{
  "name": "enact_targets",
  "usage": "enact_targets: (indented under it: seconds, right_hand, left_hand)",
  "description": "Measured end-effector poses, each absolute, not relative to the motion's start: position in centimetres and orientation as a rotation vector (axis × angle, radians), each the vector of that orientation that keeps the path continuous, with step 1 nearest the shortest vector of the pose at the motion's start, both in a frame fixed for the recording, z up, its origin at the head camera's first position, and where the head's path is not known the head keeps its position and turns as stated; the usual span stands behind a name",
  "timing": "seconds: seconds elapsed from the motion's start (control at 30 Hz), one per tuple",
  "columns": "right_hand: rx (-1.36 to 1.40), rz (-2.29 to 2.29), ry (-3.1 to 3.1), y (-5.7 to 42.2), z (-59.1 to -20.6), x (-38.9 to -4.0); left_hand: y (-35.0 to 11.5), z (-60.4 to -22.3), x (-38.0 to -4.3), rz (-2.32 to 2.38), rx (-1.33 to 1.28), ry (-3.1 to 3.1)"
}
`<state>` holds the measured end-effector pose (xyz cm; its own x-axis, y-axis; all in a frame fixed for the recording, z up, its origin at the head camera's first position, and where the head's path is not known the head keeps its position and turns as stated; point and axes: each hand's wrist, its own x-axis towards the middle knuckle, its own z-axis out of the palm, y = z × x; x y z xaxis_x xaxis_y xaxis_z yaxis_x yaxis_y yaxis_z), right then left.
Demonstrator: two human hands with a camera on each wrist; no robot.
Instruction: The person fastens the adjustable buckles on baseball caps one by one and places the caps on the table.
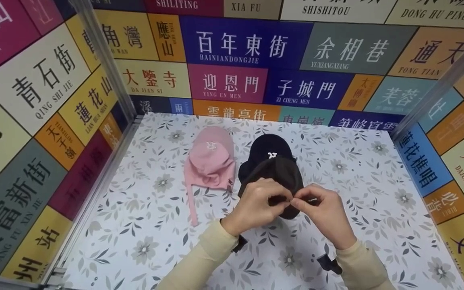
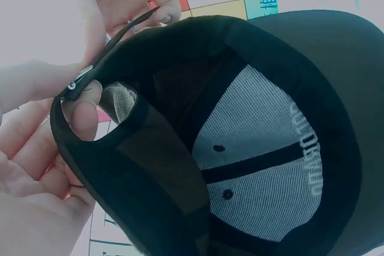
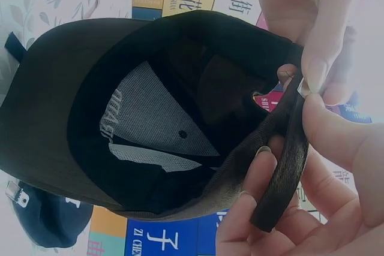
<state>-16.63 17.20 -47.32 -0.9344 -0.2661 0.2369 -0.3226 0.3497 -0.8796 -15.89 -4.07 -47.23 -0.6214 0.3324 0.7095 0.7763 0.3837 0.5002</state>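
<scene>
Both hands hold a dark brown baseball cap (image 1: 278, 171) by its back strap, its inside facing the wrist cameras. My left hand (image 1: 258, 205) pinches the strap beside a small metal buckle (image 2: 79, 82). My right hand (image 1: 326, 209) pinches the strap from the other side, thumb at the buckle. The loose strap end (image 3: 282, 184) runs down past the right fingers. In the left wrist view, the strap and the cap's rear edge form a rounded opening. Pale mesh lining (image 2: 255, 142) shows inside the crown. Fingertips partly cover the buckle.
Behind the brown cap, a black cap (image 1: 270, 144) with a white emblem lies on the flower-patterned tabletop (image 1: 143, 249). Left of it rests a pink cap (image 1: 212, 153), its strap stretched toward me. Printed sign panels (image 1: 248, 44) enclose the back and sides, with metal posts at the corners.
</scene>
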Motion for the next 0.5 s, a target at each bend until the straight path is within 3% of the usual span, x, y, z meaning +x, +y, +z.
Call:
enact_targets:
  seconds: [0.5]
  right_hand:
    - [0.533,1.652,-2.554,17.11,-47.33,-16.7]
  left_hand:
    - [-4.13,-47.28,-15.83,-1.097,-0.933,-2.193]
